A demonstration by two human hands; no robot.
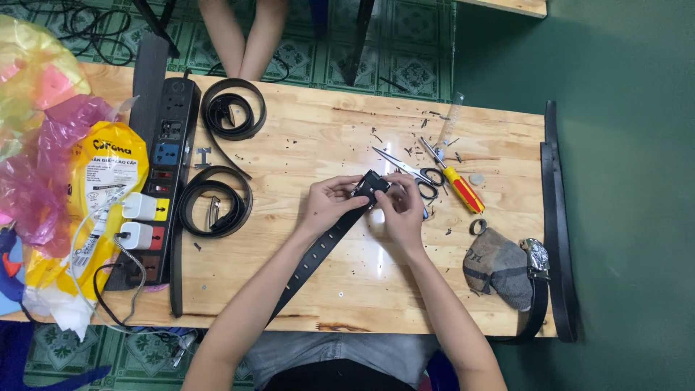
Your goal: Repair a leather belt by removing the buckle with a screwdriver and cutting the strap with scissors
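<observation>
A black belt strap (318, 250) with punched holes runs from the table's near edge up to the middle. My left hand (327, 201) pinches its end from the left. My right hand (399, 206) pinches the same end from the right, fingers on a small dark buckle piece (373, 187) fitted there. Both hands meet over the wooden table (318, 130).
Scissors (413, 172) and a red-and-yellow screwdriver (457, 182) lie just beyond my right hand. Two coiled black belts (233, 108) (216, 203) and a black power strip (163, 181) sit left. A grey cloth (499, 266), a metal buckle (537, 257) and another belt (559, 217) are right. Someone's legs (242, 36) stand beyond.
</observation>
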